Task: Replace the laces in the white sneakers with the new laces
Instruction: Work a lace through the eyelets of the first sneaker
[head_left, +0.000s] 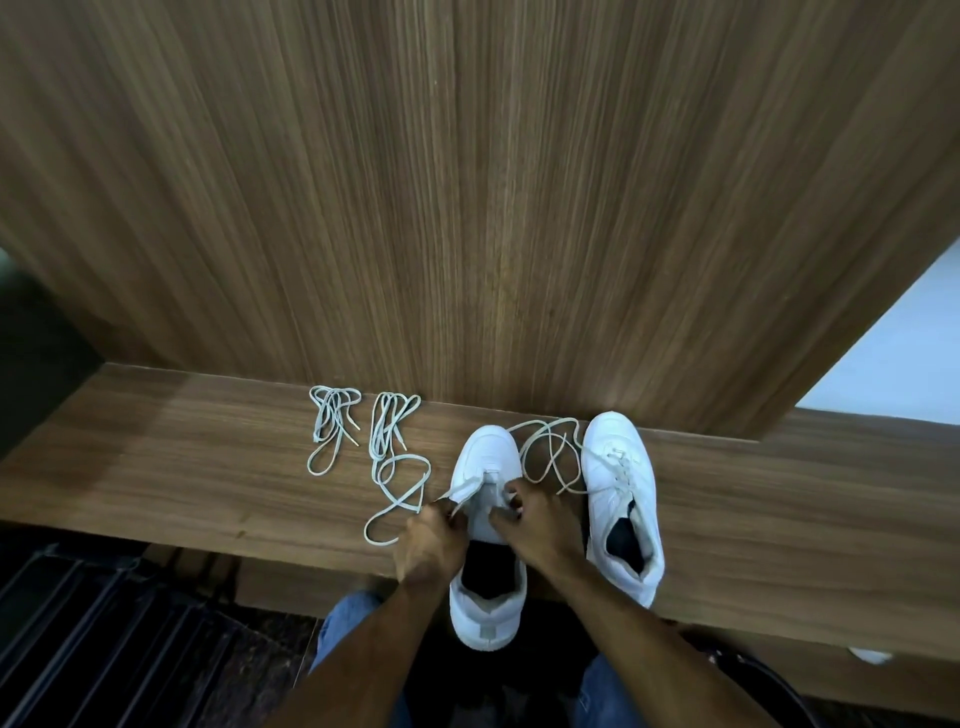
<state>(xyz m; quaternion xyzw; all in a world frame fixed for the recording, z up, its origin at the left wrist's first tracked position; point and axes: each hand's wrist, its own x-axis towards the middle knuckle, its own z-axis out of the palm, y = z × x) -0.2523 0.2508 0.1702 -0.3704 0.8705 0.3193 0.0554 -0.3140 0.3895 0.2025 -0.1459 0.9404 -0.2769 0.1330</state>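
Note:
Two white sneakers stand on a wooden ledge (208, 467). The left sneaker (485, 457) points away from me, its heel hanging over the ledge's near edge. My left hand (428, 540) pinches a flat lace end (462, 493) at its left eyelets. My right hand (535, 525) grips the lace at the right side of its tongue. The right sneaker (618, 499) is still laced. A loose lace (550, 452) lies between the two shoes. Two separate laces lie to the left, one bundled (332, 426), the other (395, 457) partly uncoiled.
A tall wooden panel (467, 208) rises right behind the ledge. Dark floor and a striped mat (104, 623) lie below left. My jeans-clad knees (348, 618) are under the ledge. A white wall (893, 353) shows at right.

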